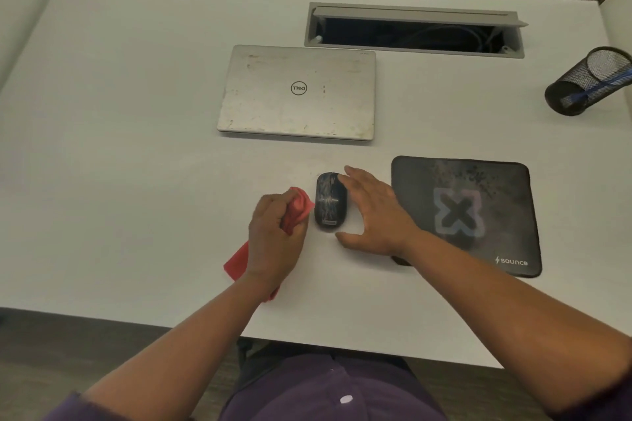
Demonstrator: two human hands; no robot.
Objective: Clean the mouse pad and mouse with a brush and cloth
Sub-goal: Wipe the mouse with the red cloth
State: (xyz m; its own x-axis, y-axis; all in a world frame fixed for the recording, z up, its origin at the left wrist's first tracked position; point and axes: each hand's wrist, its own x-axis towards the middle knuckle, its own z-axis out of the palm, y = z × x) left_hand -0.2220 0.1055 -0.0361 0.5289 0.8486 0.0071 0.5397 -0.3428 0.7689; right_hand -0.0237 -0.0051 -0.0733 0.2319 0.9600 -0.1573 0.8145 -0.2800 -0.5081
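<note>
A black mouse (330,201) with pale dusty streaks lies on the white desk, left of the dark mouse pad (478,202). My left hand (273,239) is closed around a bunched red cloth (298,207), whose tip touches the mouse's left side; the cloth's tail trails under my wrist. My right hand (372,212) rests flat beside the mouse on its right, fingers spread, fingertips against its far end and thumb near its near end. The pad carries an X logo and grey dust specks toward its far side. I see no brush.
A closed silver laptop (297,92) lies behind the mouse. Beyond it is an open cable hatch (413,29) in the desk. A black mesh pen holder (590,80) lies tipped at the far right. The desk's front edge (205,330) runs close under my forearms.
</note>
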